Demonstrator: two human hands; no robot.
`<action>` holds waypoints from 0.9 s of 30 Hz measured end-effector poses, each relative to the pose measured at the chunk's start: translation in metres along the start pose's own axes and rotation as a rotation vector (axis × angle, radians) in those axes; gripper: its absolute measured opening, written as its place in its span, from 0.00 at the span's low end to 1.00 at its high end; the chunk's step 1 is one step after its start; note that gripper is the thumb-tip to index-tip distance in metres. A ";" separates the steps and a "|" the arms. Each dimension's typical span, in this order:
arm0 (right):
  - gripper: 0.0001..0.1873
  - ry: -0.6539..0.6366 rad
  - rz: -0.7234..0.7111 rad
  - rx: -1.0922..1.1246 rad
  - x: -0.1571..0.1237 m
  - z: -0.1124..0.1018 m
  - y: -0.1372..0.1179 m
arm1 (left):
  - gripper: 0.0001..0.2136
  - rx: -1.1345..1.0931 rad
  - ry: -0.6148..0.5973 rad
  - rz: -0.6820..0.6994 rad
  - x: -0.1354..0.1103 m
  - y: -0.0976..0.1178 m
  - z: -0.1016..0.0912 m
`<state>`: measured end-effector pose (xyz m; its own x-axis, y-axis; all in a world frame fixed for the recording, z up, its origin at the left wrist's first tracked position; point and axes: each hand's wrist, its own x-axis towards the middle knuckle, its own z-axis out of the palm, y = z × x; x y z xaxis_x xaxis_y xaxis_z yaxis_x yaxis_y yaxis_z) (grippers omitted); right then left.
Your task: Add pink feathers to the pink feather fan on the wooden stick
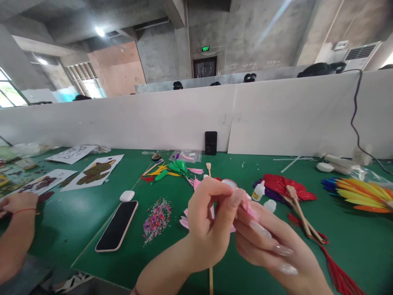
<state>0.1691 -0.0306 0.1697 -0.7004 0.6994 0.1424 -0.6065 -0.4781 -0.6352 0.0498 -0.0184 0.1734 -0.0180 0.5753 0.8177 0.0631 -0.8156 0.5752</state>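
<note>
My left hand and my right hand meet over the green table, both pinched on pink feathers. More pink feathers fan out beneath them on a thin wooden stick that runs down toward me. The left thumb and forefinger press the feather's tip. My right fingers, with long pale nails, support it from below. A small white glue bottle stands just behind my hands.
A black phone and white earbud case lie left. Coloured confetti, loose green and yellow feathers, a red feather fan, a multicoloured fan. Another person's arm at far left. White partition behind.
</note>
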 end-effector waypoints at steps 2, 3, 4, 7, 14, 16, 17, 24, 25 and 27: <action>0.19 -0.008 -0.004 0.028 0.001 -0.001 0.001 | 0.02 0.010 0.008 0.013 0.001 0.000 0.000; 0.19 -0.007 -0.008 0.032 0.001 -0.001 0.001 | 0.02 0.019 0.009 0.010 0.002 0.000 -0.001; 0.20 -0.008 -0.013 0.033 0.001 -0.001 0.001 | 0.02 0.028 0.005 0.007 0.003 0.000 -0.001; 0.19 -0.007 -0.013 0.026 0.003 -0.002 0.002 | 0.03 0.041 -0.040 -0.029 0.006 0.001 -0.005; 0.17 0.021 -0.001 0.014 0.005 -0.005 0.004 | 0.02 -0.039 -0.217 -0.323 0.016 0.004 -0.015; 0.18 0.029 0.000 0.001 0.007 -0.005 0.005 | 0.04 -0.085 -0.248 -0.395 0.018 0.004 -0.018; 0.18 0.041 -0.005 -0.018 0.008 -0.004 0.006 | 0.05 -0.105 -0.252 -0.416 0.019 0.004 -0.018; 0.16 0.284 -0.171 -0.634 0.002 0.005 0.005 | 0.09 -0.043 -0.167 -0.345 0.018 0.002 -0.022; 0.16 0.293 -0.196 -0.739 -0.001 0.006 0.005 | 0.09 -0.023 -0.155 -0.321 0.018 0.002 -0.022; 0.15 0.309 -0.229 -0.928 -0.005 0.007 0.003 | 0.08 -0.003 -0.158 -0.286 0.018 0.002 -0.022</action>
<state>0.1679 -0.0397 0.1723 -0.3949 0.8930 0.2158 -0.0894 0.1964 -0.9764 0.0272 -0.0108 0.1901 0.1209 0.7832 0.6099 0.0754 -0.6199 0.7811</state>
